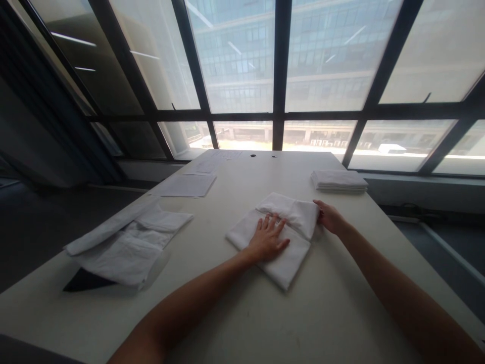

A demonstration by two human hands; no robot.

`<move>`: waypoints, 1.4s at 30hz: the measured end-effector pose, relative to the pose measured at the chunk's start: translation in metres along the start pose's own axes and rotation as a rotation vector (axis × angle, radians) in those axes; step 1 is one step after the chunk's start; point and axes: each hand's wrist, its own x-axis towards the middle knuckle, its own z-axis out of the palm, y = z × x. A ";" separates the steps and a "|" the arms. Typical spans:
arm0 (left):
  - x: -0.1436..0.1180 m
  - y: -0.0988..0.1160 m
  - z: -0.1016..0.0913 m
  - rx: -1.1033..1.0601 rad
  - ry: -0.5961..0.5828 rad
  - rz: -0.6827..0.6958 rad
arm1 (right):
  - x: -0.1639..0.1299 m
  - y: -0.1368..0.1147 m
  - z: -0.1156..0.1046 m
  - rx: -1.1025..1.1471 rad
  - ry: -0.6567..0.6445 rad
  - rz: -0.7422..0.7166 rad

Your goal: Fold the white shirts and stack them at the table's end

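Note:
A white cloth [293, 260], folded into a rough square, lies turned cornerwise on the white table [235, 323]. My left hand [268, 241] rests flat on its middle with the fingers spread. At the cloth's right corner, my right hand [330, 217] pinches the edge and lifts it slightly; part of those fingers is hidden. A folded flap with a wrinkled fold line runs across the upper half of the cloth.
To the left lies a loose heap of white cloth [129, 247] with a dark piece [89, 280] under it. Paper sheets [185, 185] lie farther back on the left. A neat stack of folded white cloths [339, 181] stands at the back right. Windows [242, 65] rise beyond the table.

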 end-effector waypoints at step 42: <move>0.000 -0.134 -0.070 -1.501 -0.120 -0.580 | -0.115 0.080 0.025 -0.970 -0.480 -1.075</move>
